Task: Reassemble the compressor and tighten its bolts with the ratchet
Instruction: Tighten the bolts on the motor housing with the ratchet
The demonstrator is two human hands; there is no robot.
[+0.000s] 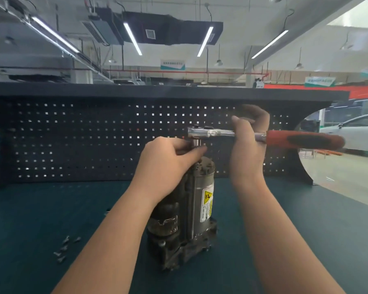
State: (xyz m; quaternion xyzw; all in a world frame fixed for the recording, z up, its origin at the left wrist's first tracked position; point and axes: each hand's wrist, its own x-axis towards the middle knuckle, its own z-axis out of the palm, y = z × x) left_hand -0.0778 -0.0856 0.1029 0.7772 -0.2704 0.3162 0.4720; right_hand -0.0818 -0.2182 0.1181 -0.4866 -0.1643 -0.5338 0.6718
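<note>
Standing upright on the worktop [51, 209], the compressor [191, 209] carries the ratchet [263, 137] level above its top, handle running rightward; the right hand [248, 143] grips the shaft, while the left hand [170, 160] pinches the socket [196, 143] beneath the head.

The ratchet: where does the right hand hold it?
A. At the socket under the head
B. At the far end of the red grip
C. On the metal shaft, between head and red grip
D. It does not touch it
C: the right hand grips the ratchet on the metal shaft; the red grip sticks out free to the right.
</note>
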